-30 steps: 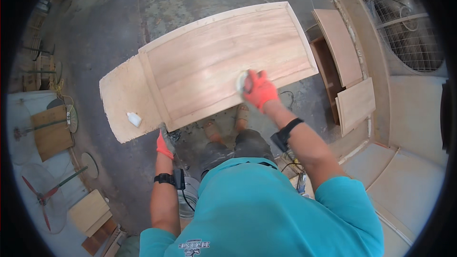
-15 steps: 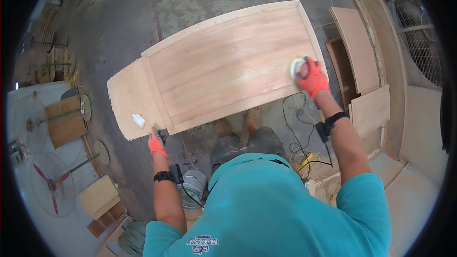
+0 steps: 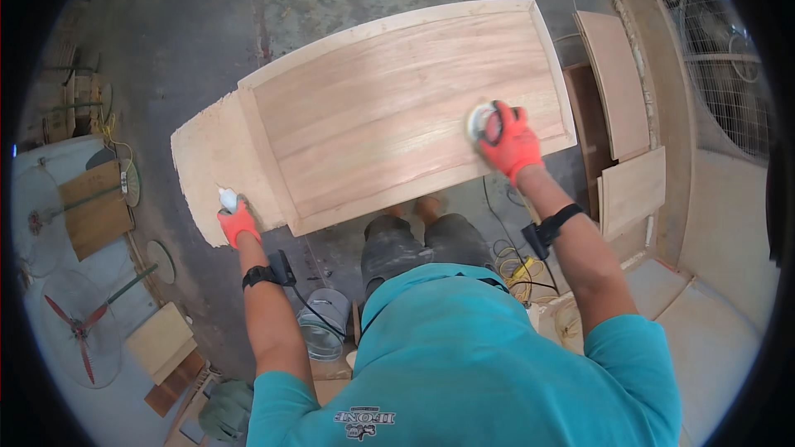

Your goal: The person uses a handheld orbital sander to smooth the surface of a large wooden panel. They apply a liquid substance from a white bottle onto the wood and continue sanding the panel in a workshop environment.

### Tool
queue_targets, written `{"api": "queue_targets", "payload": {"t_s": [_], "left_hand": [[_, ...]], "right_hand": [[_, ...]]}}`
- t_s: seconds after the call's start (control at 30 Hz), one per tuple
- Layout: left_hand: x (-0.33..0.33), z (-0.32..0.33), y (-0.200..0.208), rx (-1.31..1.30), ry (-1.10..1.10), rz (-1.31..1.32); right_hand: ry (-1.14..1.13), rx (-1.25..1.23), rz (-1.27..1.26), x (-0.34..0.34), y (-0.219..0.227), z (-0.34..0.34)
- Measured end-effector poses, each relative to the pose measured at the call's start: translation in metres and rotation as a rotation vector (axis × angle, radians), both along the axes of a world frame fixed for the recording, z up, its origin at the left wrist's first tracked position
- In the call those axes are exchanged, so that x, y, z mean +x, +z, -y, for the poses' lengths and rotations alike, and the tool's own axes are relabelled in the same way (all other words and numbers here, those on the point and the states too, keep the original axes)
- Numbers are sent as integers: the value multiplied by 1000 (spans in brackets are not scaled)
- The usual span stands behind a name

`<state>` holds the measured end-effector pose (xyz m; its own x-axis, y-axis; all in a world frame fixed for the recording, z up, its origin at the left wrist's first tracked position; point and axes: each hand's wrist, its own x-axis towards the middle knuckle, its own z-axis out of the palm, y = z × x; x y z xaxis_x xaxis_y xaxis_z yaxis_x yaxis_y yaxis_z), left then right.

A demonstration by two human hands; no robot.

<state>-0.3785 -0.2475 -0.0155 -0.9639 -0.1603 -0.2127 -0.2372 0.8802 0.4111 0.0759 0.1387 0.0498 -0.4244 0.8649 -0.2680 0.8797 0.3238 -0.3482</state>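
A framed wooden panel (image 3: 389, 87) lies in front of me, its flat face streaked with reddish grain. My right hand (image 3: 515, 145), in a red glove, grips a round palm sander (image 3: 479, 122) that rests on the right part of the panel. To the left, a rough-edged pale board (image 3: 211, 149) lies against the panel's end. Over this board my left hand (image 3: 238, 222), also in a red glove, has its fingers around a small white bottle (image 3: 228, 197). The bottle's nozzle points away from me.
A black cord (image 3: 495, 219) hangs below the panel near my right arm. Plywood sheets (image 3: 613, 83) lean along the right side. A bucket (image 3: 327, 314) stands by my left leg. Fans (image 3: 79, 329) and boards (image 3: 95, 207) are on the far left.
My left hand has moved forward and left and closed on the white bottle, which now stands more upright. My right hand has slid the sander leftward over the panel.
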Motion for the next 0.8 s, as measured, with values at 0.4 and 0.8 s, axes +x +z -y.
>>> {"api": "queue_targets", "payload": {"t_s": [0.4,0.8], "left_hand": [[45,7,-2,1005,-225,324],[192,-113,38,385,-918,451]], "right_hand": [[146,-33,-15,-127,16,11],[22,-47,17,-50,13,17]]}}
